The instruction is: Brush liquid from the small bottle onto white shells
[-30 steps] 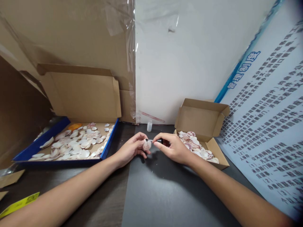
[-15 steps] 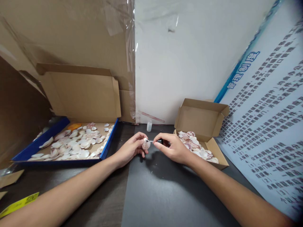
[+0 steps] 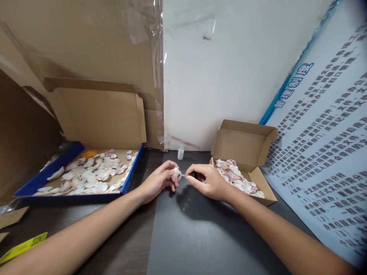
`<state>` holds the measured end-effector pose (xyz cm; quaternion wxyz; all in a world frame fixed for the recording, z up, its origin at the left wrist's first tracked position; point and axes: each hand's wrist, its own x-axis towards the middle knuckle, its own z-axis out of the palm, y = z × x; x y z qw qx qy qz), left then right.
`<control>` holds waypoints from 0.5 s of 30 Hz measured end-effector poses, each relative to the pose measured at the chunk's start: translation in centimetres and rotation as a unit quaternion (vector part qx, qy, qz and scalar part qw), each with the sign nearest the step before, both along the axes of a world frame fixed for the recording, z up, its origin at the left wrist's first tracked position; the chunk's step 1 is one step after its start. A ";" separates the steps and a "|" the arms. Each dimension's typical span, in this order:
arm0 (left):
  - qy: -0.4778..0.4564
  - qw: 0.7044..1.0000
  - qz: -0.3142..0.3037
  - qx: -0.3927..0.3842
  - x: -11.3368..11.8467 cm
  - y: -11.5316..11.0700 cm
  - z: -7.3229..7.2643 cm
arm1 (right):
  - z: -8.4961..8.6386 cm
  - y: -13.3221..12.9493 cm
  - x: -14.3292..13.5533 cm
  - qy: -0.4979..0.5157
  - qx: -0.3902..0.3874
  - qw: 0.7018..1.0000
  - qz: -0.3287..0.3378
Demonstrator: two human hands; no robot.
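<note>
Between the thumb and fingers of my left hand (image 3: 162, 179) is a small pale seashell (image 3: 176, 175), tilted toward the right. A dark spot shows on its right side. My right hand (image 3: 208, 181) pinches a slim light-grey tool with a black end (image 3: 194, 174); I cannot make out its exact kind. Its thin light tip points left and meets the shell near the dark spot. Both hands are above the dark grey mat (image 3: 183, 236). Behind them stands a small whitish bottle (image 3: 180, 153).
On the left, an open blue-walled cardboard box (image 3: 132, 172) holds many shells (image 3: 94, 175). A smaller brown box (image 3: 262, 185) with shells stands at the right, lid raised. A white panel (image 3: 229, 76) rises behind, a printed poster (image 3: 318, 152) at the right. A yellow label (image 3: 23, 247) lies front left.
The shell has turned slightly in my left hand, and the dark spot now shows more plainly. The tool in my right hand has dropped a little and its tip sits lower on the shell.
</note>
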<state>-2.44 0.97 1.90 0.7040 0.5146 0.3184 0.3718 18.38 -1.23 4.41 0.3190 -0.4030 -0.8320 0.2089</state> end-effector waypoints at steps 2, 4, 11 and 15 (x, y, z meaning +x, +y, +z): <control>-0.001 1.000 -0.001 0.001 0.0 0.0 0.0 | -0.1 0.0 0.0 0.011 0.006 1.000 0.005; -0.002 1.000 -0.003 0.000 0.0 0.1 0.0 | -0.1 0.0 0.0 0.000 0.007 1.000 -0.016; -0.002 1.000 -0.002 -0.001 0.0 0.2 0.0 | -0.2 0.1 -0.1 0.008 0.021 1.000 -0.017; -0.003 1.000 -0.003 0.000 -0.1 0.1 0.0 | -0.2 0.0 -0.1 -0.001 0.018 0.999 -0.043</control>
